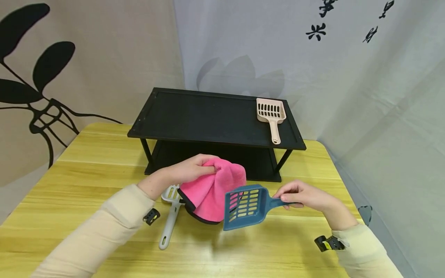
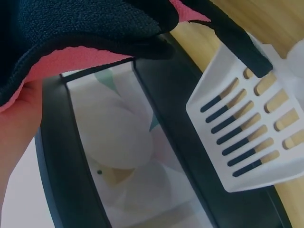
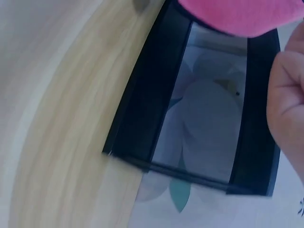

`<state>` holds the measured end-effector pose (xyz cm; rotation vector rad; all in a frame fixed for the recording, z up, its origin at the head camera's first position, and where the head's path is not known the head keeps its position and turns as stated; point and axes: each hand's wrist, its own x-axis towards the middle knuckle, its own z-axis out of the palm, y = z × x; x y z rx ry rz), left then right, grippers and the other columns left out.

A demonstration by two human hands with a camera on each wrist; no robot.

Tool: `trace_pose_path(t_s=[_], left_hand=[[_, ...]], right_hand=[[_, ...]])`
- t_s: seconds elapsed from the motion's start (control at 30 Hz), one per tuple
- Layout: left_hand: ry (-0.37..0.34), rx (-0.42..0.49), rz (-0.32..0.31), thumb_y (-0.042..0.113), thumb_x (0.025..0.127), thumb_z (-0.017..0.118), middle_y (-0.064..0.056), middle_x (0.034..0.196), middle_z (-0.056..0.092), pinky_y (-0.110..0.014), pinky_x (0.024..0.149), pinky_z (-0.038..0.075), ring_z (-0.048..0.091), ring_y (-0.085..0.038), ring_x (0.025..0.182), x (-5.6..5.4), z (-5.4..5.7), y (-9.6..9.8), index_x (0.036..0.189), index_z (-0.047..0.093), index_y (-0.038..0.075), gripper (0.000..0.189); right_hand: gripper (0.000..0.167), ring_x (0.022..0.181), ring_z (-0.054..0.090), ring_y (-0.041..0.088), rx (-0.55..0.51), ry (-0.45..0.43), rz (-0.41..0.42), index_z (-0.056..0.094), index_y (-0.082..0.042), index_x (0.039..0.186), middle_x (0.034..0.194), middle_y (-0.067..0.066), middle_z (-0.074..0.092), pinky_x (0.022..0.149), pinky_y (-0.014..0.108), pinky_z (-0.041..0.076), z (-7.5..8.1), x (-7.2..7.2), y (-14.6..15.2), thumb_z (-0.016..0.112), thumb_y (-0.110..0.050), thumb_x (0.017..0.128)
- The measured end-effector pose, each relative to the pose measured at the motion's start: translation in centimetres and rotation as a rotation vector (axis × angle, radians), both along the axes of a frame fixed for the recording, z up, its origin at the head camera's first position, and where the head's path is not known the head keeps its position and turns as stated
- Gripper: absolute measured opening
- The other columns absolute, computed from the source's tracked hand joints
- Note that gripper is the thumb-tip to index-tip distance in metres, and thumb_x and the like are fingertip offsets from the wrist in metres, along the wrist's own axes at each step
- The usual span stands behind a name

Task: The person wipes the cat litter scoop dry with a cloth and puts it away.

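My left hand (image 1: 194, 168) grips a bunched pink cloth (image 1: 227, 179) with dark edging. In the left wrist view the dark underside of the cloth (image 2: 90, 23) shows above the hand. The right hand (image 1: 300, 196) pinches the handle of a blue litter scoop (image 1: 265, 201), whose slotted head points left and overlaps the cloth's lower right side in the head view. Beneath the cloth's left side, a light grey litter scoop (image 1: 169, 226) lies on the table, its handle towards me and part of its head hidden. In the right wrist view the blue scoop is out of sight.
A black two-level rack (image 1: 205, 116) stands at the back of the wooden table (image 1: 97, 170). On its upper right corner rests a pale pink litter scoop (image 1: 274, 131), handle forward. Behind hangs a printed cloth backdrop (image 1: 243, 42), which continues along the right side.
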<state>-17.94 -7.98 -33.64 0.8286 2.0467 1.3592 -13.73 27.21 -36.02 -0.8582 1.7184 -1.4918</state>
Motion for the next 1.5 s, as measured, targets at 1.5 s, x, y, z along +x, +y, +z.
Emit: trace_pose_path(t_s=[1.5], left_hand=[[-0.163, 0.092, -0.103, 0.016, 0.1, 0.038, -0.01, 0.133, 0.048, -0.025, 0.088, 0.048, 0.052, -0.02, 0.113, 0.1, -0.1, -0.4, 0.137, 0.044, 0.01, 0.038]], right_hand=[[0.029, 0.047, 0.02, 0.02, 0.061, 0.04, -0.232, 0.071, -0.029, 0.101, 0.07, -0.013, 0.059, 0.045, 0.031, 0.015, -0.6, -0.4, -0.9, 0.047, -0.013, 0.098]])
